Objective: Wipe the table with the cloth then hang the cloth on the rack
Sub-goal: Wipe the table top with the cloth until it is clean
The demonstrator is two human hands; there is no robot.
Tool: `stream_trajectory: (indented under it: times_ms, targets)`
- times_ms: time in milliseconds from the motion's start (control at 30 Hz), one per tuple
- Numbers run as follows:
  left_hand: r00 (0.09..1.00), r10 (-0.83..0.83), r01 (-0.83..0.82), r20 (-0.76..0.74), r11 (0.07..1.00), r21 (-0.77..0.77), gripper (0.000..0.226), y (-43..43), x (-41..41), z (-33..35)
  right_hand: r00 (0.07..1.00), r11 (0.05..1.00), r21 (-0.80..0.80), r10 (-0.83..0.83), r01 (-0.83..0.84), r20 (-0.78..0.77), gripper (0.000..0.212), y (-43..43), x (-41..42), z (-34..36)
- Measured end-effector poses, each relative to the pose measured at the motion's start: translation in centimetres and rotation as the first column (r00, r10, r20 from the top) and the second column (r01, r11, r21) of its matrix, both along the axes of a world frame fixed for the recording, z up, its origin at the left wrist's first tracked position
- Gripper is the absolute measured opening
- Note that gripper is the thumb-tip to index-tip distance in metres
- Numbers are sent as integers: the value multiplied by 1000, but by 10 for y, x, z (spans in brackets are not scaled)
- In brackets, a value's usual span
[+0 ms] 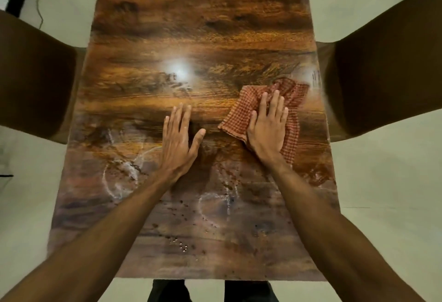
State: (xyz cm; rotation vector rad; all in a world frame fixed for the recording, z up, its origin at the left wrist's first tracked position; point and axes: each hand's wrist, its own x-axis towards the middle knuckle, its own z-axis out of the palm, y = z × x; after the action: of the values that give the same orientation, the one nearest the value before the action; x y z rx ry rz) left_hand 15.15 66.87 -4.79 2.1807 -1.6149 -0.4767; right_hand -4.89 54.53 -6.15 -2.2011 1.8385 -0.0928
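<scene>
The right hand presses flat, fingers released, on the red checked cloth to wipe the smeared brown wooden desk, while the left hand, fingers splayed, braces.

Dim, warm light. Bright white glare spot on glossy table, smaller one near right edge. Soft shadows under hands. Wide-angle bending at frame edges; overall slightly soft.

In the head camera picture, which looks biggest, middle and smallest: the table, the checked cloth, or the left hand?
1. The table, by far the biggest.
2 and 3. The checked cloth and the left hand look about alike. The right hand covers part of the cloth, so I won't rank them.
</scene>
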Motion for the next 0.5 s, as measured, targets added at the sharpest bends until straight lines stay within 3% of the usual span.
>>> stream_trajectory:
  times_ms: [67,133,200,300,367,433,467,500]
  targets:
    - [1000,19,-19,-1,1000,-3,71,14,19,2,951,951,-9,309,-309,-4,63,33,51,0]
    - [999,47,-47,2,999,-8,71,27,40,3,810,810,-35,586,-586,-19,62,53,79,-4]
    - [997,78,-77,12,997,-24,71,42,67,3,824,823,-45,566,-567,-22,62,45,98,-3]
    - [992,124,-122,33,992,-37,70,66,112,0,951,952,-6,307,-307,-29,63,47,142,2]
    - [990,142,-141,14,990,-30,71,83,139,-2,889,890,-16,456,-457,-45,64,74,178,3]
    - [988,152,-152,6,988,-27,72,99,163,-4,734,735,-13,677,-678,-61,64,86,199,-1]
    - [987,159,-158,33,987,-22,71,108,179,-6,704,705,-6,708,-709,-56,65,78,211,-1]
    - [985,159,-159,65,987,-17,71,114,192,-8,739,740,-6,672,-673,-42,66,63,223,0]
